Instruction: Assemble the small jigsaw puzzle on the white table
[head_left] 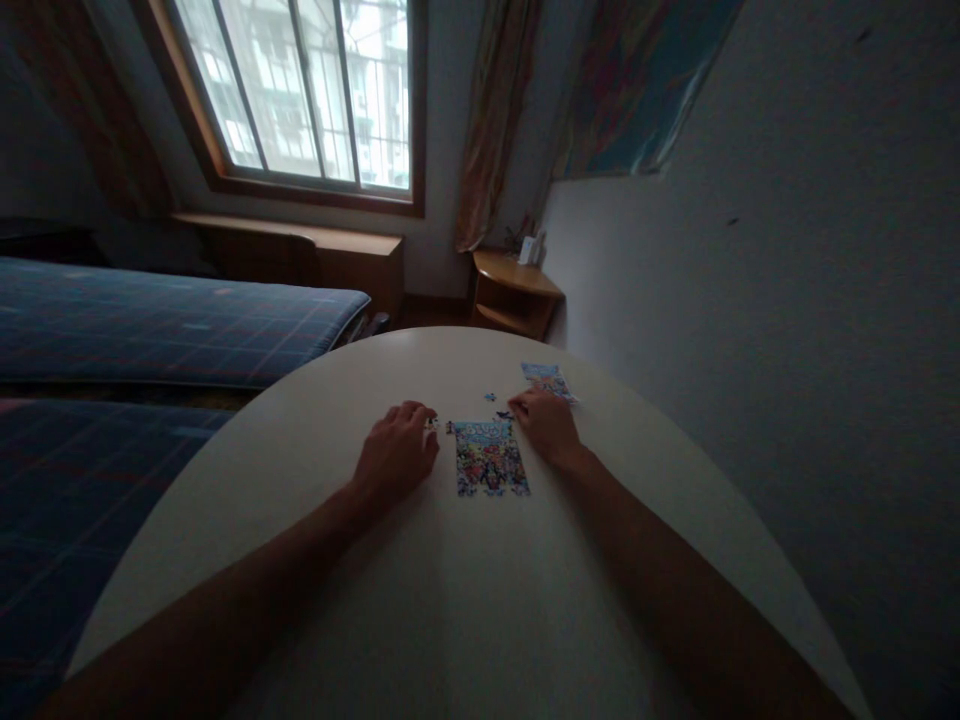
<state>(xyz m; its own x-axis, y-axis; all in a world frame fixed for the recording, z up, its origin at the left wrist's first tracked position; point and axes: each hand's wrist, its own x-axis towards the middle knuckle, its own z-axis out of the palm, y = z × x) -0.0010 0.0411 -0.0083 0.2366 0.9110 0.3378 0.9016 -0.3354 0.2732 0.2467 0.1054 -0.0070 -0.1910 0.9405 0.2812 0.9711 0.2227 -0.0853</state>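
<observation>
Your two forearms (247, 575) reach in, bare, from the bottom corners over the pale, round worktop (465, 610). Between your hands lies the puzzle (491, 462), flat on the worktop, a joined block of many colours with knobs along its near edge and pale blue at its far end. Your left hand (397, 445) is just left of it, fingers bent and thumb close to them; small pieces (432, 424) show at the fingertips, but I can't tell whether you grip one. Your right hand (546, 425) is by the far right corner, fingers bunched narrow, a dark piece (504, 415) just beside the tips; whether it pinches anything I can't tell either. One blue piece (490, 397) lies alone beyond the block. Past your right hand, partly covered by it, a coloured print (541, 374) lies flat. Off to your left is a blue plaid mattress (165, 325). Farther away stand a corner shelf (517, 275) with a white box (527, 250) on it, and a wooden unit (360, 240) below the window (300, 90), between curtains (495, 130). A poster (637, 90) hangs on the right-hand wall (750, 330).
</observation>
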